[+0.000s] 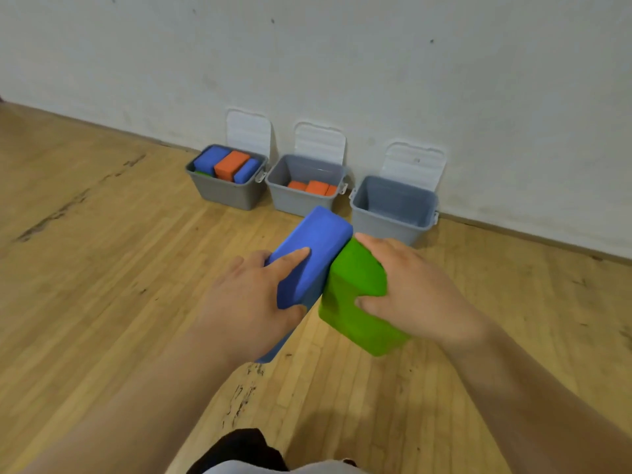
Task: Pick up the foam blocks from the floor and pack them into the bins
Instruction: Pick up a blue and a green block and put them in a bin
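My left hand (248,295) grips a blue foam block (314,248), held above the floor with its far end pointing at the bins. My right hand (410,289) grips a green foam block (352,295), which touches the blue one. Three grey bins stand along the wall. The left bin (225,193) holds blue and orange blocks and a bit of green. The middle bin (301,203) has orange blocks at its bottom. No blocks show in the right bin (393,217).
A white lid (249,130) leans on the wall behind each bin. The wooden floor (102,268) runs left and right of my arms. The white wall (342,63) closes off the space behind the bins.
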Action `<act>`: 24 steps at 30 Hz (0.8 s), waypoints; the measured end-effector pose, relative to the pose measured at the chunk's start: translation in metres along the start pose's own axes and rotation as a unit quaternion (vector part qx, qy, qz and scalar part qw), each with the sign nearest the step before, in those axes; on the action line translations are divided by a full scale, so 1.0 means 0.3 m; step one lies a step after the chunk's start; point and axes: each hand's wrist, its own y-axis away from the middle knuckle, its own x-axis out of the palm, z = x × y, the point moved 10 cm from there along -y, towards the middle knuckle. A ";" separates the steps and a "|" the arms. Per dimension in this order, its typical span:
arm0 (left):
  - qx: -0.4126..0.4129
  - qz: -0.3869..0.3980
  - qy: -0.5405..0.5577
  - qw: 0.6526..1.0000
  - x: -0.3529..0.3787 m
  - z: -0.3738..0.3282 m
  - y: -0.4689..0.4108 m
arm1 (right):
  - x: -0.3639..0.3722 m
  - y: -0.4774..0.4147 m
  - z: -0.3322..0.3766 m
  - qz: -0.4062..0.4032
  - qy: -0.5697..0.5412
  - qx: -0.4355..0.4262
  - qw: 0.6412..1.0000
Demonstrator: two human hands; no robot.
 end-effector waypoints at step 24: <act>-0.001 0.060 0.175 0.983 -0.028 0.872 -1.532 | 0.157 -1.545 -0.067 0.022 -0.103 0.158 0.982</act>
